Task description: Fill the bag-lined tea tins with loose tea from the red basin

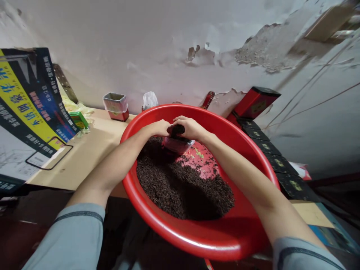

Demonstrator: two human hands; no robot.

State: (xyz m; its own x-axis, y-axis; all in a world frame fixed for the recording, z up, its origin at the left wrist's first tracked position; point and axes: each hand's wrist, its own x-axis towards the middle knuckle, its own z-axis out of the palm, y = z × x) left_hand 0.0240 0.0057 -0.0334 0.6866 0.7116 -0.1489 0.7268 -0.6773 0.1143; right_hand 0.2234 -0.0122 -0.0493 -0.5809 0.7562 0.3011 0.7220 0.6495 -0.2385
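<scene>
Head view, looking down both bare forearms into a big red basin (197,240) that fills the middle of the scene. The basin tilts a little, and a dark heap of tea leaves (182,187) lies across its floor. A bare red patch with a few stray bits shows to the right of the heap.

Both hands meet at the far side of the basin, over a small clear tub (177,144) that rests on the leaves and is heaped with them. The left hand (159,128) lies against the tub's left edge with its fingers curled in close together. Whether they actually grip the rim I cannot tell. The right hand (191,128) arches over the top, fingers bent and pressed together on the dark clump that crowns the tub. The two hands touch, or nearly so, above it.

The basin sits at the edge of a pale wooden surface (84,153). Farther back on it stand a stack of small tubs (116,106) and a green box (79,119), near a printed poster (28,108) propped at the left. On the right a red tin (254,101) leans by the peeling wall (168,45), above a row of dark tins (271,152).
</scene>
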